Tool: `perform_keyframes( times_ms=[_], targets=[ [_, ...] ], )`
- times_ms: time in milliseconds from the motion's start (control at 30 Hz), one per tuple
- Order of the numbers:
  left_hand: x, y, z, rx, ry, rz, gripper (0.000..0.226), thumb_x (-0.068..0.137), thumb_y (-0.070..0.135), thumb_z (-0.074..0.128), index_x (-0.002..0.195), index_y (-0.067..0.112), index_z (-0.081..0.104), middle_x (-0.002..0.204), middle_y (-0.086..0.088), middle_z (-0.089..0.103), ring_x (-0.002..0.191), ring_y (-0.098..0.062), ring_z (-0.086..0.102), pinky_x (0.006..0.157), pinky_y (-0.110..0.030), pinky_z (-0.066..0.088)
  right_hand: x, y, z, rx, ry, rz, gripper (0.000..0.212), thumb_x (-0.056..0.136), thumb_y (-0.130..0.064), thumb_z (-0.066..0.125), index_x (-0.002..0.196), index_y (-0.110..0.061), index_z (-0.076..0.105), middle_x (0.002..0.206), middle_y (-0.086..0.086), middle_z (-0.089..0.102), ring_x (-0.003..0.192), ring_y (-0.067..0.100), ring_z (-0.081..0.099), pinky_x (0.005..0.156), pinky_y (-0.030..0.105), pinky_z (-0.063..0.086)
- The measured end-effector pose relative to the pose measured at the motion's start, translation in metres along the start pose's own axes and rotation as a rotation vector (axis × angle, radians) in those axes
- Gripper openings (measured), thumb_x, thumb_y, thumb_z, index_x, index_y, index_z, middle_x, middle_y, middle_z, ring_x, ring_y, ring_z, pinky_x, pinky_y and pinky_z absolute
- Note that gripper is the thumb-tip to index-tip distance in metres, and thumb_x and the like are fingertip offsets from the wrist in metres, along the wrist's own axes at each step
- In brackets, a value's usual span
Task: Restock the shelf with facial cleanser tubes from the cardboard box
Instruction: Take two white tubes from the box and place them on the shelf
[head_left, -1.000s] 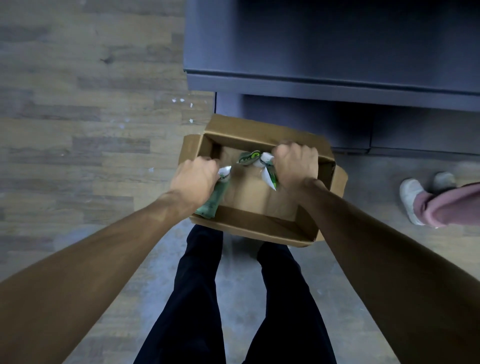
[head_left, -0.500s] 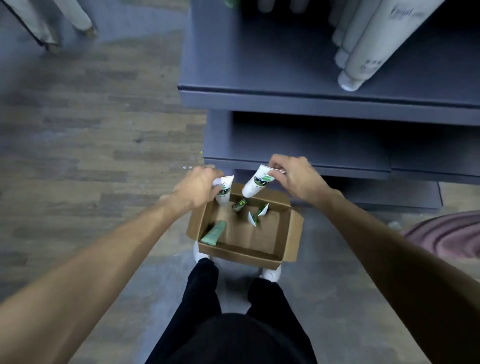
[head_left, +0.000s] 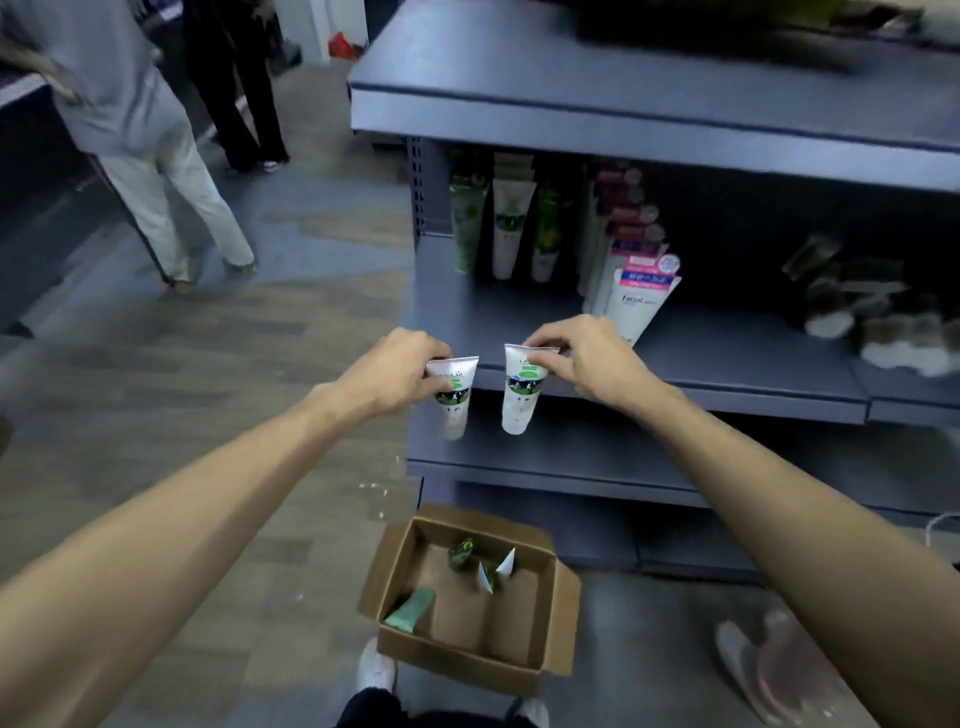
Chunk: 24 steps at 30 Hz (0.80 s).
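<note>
Two white cleanser tubes are held up in front of a grey shelf (head_left: 519, 317), whose front edge (head_left: 675, 384) runs just behind both hands. Bare shelf surface is seen left of a row of upright tubes (head_left: 511, 223) at the back and a pink-topped pack (head_left: 641, 299) standing nearer the edge. The left hand (head_left: 395, 371) is curled round the crimped end of one tube (head_left: 454, 400), cap end hanging down; the right hand (head_left: 582, 358) is seen pinching the top of the other tube (head_left: 522, 397) between fingertips and thumb, also cap down. The two tubes are kept apart, side by side. Both forearms are stretched forward. Below, an open cardboard box (head_left: 563, 613) is set on the floor against the shelf base, with a green tube (head_left: 410, 616) and a few others (head_left: 483, 564) lying inside. Two people (head_left: 156, 156) are standing in the aisle at left.
</note>
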<state>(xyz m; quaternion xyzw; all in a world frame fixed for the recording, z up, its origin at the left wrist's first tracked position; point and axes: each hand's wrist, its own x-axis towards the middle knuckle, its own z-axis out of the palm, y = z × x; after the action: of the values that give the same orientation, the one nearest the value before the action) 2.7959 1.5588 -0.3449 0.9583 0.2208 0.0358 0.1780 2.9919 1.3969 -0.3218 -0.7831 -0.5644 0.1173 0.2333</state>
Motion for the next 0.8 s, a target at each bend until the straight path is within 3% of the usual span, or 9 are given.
perform_keyframes(
  times_ms=[100, 200, 333, 467, 600, 733, 800],
  targets=[
    [0.011, 0.010, -0.033, 0.035, 0.063, 0.020, 0.027, 0.084, 0.028, 0.069, 0.068, 0.016, 0.050, 0.064, -0.007, 0.058, 0.064, -0.028, 0.045, 0.058, -0.034, 0.036, 0.013, -0.007, -0.027, -0.020, 0.065, -0.033, 0.013, 0.089, -0.024, 0.067, 0.097, -0.020, 0.076, 0.082, -0.005, 0.074, 0.073, 0.009, 0.063, 0.063, 0.012, 0.042],
    [0.023, 0.015, -0.056, 0.063, 0.137, 0.039, 0.025, 0.086, 0.026, 0.066, 0.072, 0.010, 0.053, 0.067, -0.008, 0.061, 0.071, -0.032, 0.050, 0.058, -0.035, 0.035, 0.026, -0.013, -0.049, -0.030, 0.134, -0.051, 0.014, 0.089, -0.026, 0.067, 0.098, -0.021, 0.076, 0.080, -0.005, 0.073, 0.069, 0.006, 0.062, 0.070, 0.023, 0.046],
    [0.036, 0.018, -0.067, 0.098, 0.173, 0.022, 0.022, 0.089, 0.024, 0.062, 0.078, 0.007, 0.054, 0.071, -0.006, 0.055, 0.075, -0.032, 0.049, 0.059, -0.034, 0.030, 0.039, -0.020, -0.060, -0.051, 0.182, -0.026, 0.016, 0.091, -0.020, 0.064, 0.103, -0.018, 0.075, 0.079, -0.008, 0.066, 0.055, -0.006, 0.053, 0.069, 0.020, 0.040],
    [0.049, 0.011, -0.064, 0.091, 0.167, 0.013, 0.027, 0.090, 0.024, 0.060, 0.072, 0.012, 0.044, 0.071, -0.004, 0.050, 0.073, -0.032, 0.049, 0.060, -0.034, 0.033, 0.052, -0.014, -0.052, -0.064, 0.191, 0.036, 0.020, 0.089, -0.017, 0.060, 0.103, -0.017, 0.074, 0.091, 0.004, 0.073, 0.082, 0.022, 0.065, 0.076, 0.030, 0.049],
    [0.059, 0.006, -0.058, 0.086, 0.150, 0.007, 0.027, 0.091, 0.021, 0.059, 0.072, 0.014, 0.042, 0.071, -0.004, 0.051, 0.073, -0.031, 0.049, 0.062, -0.035, 0.036, 0.058, -0.005, -0.040, -0.040, 0.180, 0.097, 0.020, 0.091, -0.015, 0.059, 0.106, -0.015, 0.073, 0.098, 0.005, 0.073, 0.090, 0.021, 0.064, 0.074, 0.023, 0.041],
    [0.070, -0.003, -0.053, 0.010, 0.141, -0.020, 0.014, 0.091, 0.017, 0.060, 0.084, 0.007, 0.054, 0.072, -0.006, 0.062, 0.071, -0.030, 0.060, 0.070, -0.041, 0.050, 0.064, -0.001, -0.036, -0.036, 0.171, 0.134, 0.021, 0.093, -0.016, 0.059, 0.109, -0.015, 0.072, 0.104, 0.005, 0.072, 0.094, 0.021, 0.062, 0.075, 0.019, 0.036],
    [0.077, -0.007, -0.054, -0.044, 0.124, -0.033, 0.013, 0.091, 0.017, 0.060, 0.082, 0.010, 0.052, 0.071, -0.005, 0.062, 0.068, -0.028, 0.064, 0.064, -0.036, 0.050, 0.069, -0.001, -0.035, -0.048, 0.160, 0.151, 0.022, 0.093, -0.018, 0.059, 0.111, -0.016, 0.071, 0.106, 0.005, 0.072, 0.098, 0.024, 0.063, 0.077, 0.020, 0.037]
  ],
)
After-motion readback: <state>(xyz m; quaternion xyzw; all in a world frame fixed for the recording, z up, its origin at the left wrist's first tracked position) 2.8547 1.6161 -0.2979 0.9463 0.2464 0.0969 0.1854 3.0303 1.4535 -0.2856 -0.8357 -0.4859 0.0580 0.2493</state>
